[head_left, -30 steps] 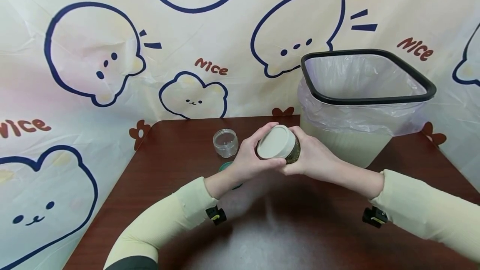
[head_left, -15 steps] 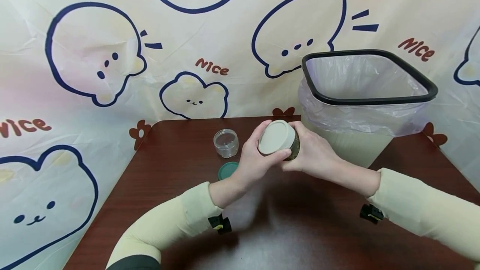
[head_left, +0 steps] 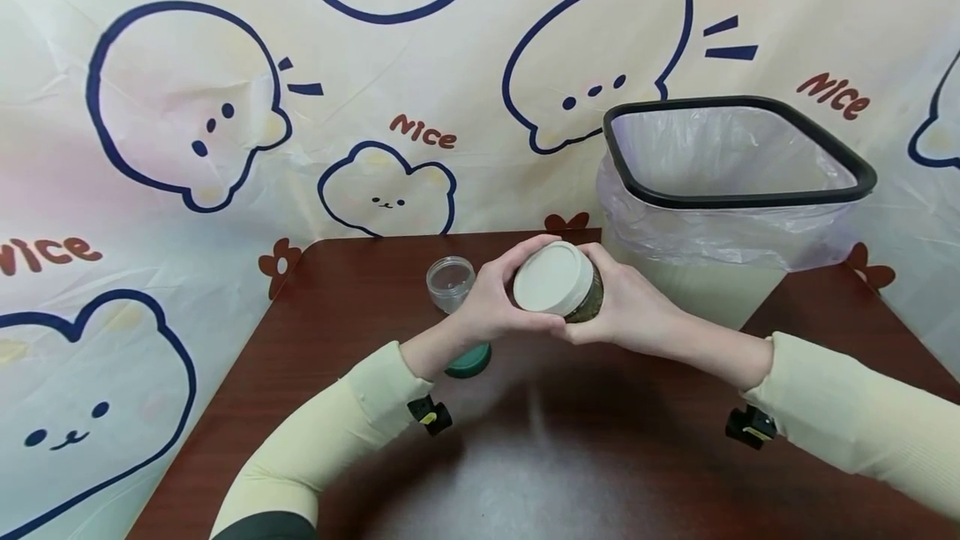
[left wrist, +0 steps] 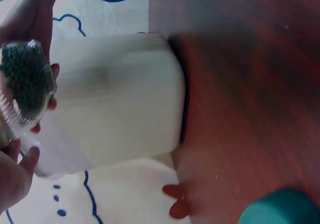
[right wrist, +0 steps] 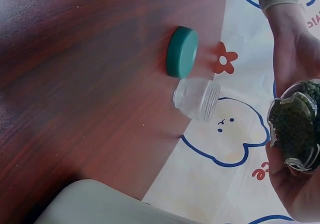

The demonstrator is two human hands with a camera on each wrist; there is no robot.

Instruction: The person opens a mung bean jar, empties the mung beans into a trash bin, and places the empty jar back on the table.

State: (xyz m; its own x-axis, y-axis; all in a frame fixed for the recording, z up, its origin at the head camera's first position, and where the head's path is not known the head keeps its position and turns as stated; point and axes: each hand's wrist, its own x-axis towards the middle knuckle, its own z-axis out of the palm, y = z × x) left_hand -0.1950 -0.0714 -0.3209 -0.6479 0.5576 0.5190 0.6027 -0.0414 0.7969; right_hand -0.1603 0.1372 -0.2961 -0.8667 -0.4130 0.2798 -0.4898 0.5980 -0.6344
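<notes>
A pale cloth backdrop [head_left: 375, 82] with blue cartoon outlines and the word "Nice" hangs behind a dark reddish-brown bench [head_left: 600, 473]. The fingers of the left hand [head_left: 495, 304] are bent around one side of the filled jar [head_left: 591, 304], near its whitish lid [head_left: 551, 277], and are spread about as wide as this lid. The fingers of the right hand [head_left: 633, 302] are curled around the opposite side. The jar is held tilted between both hands, above the bench; small dark green grains are seen through its clear wall. Near the left hand, a clear jar [head_left: 447, 283] stands upright on the bench, and a green lid [head_left: 468, 362] lies close to the left wrist, which partly hides it. Farther right stands a pale bin [head_left: 750, 201] with black rim and translucent liner [head_left: 697, 233].
</notes>
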